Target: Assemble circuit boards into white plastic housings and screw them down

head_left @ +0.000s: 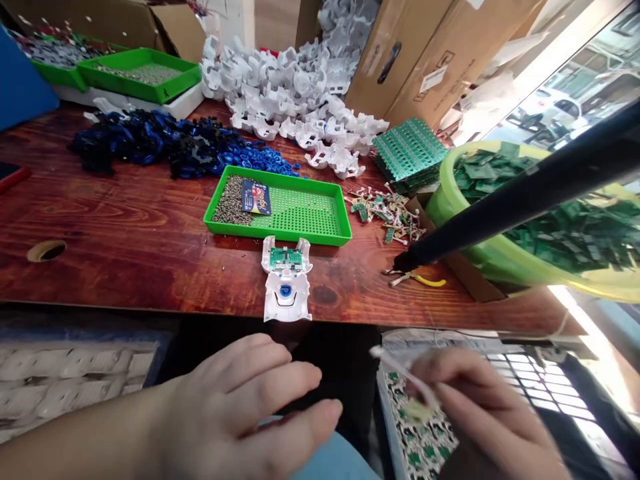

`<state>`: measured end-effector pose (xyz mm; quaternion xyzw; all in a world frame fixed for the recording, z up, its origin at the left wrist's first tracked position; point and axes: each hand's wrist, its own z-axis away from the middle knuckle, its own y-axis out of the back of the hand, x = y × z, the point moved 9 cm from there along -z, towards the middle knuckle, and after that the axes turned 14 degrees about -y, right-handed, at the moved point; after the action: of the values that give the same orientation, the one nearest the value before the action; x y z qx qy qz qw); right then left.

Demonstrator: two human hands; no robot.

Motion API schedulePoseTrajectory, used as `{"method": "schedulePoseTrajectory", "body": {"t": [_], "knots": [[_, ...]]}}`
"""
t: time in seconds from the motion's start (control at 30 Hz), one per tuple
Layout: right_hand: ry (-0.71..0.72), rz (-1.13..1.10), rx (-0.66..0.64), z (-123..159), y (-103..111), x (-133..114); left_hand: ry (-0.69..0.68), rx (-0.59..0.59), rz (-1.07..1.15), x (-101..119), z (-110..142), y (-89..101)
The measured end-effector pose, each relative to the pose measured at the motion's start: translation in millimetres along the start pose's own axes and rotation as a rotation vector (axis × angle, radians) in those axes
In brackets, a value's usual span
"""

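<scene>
My left hand (265, 393) hovers just in front of the table edge, fingers apart and nothing in them. My right hand (475, 400) pinches a pinkish-white wire lead (403, 373) with a white plug at its far end. Something pale and blurred at its near end may be a small board. On the table's front edge lies a white plastic shell part (287, 310) with a blue round piece in its middle. Touching it behind is a second white shell (266, 257), which holds a green circuit board (287, 259).
Behind the shells stands a green tray (310, 230) with screws and a card. Loose wired boards (387, 213), cutters with a yellow handle (430, 282) and a lime tub (450, 200) are on the right. A black bar (525, 183) slants across. White shells (285, 80) pile up behind.
</scene>
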<state>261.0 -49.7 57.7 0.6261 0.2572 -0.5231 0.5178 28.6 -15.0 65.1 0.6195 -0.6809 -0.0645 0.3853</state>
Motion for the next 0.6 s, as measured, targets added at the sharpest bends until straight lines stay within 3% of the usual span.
{"method": "schedulePoseTrajectory", "body": {"t": [0.03,0.1,0.23,0.4,0.5,0.6], "knots": [[-0.058,-0.020,-0.175,3.0,-25.3,2.9,0.009,0.017,0.003,0.4,-1.1,-3.3],[-0.177,-0.144,-0.376,5.3,-62.3,8.3,-0.005,-0.036,0.028,-1.2,-3.5,-9.7],[-0.155,-0.245,-0.445,2.4,-99.4,1.0,-0.033,-0.163,0.129,-10.8,-6.6,-1.9],[-0.027,-0.247,-0.523,8.5,-123.4,-15.6,0.246,-0.039,0.209,-36.0,5.8,21.2],[-0.033,-0.271,-0.516,8.8,-130.7,-16.3,0.387,0.030,0.264,-47.4,20.1,22.2],[-0.075,-0.314,-0.487,7.1,-134.5,-10.8,0.441,0.042,0.309,-53.0,25.6,20.2]]}}
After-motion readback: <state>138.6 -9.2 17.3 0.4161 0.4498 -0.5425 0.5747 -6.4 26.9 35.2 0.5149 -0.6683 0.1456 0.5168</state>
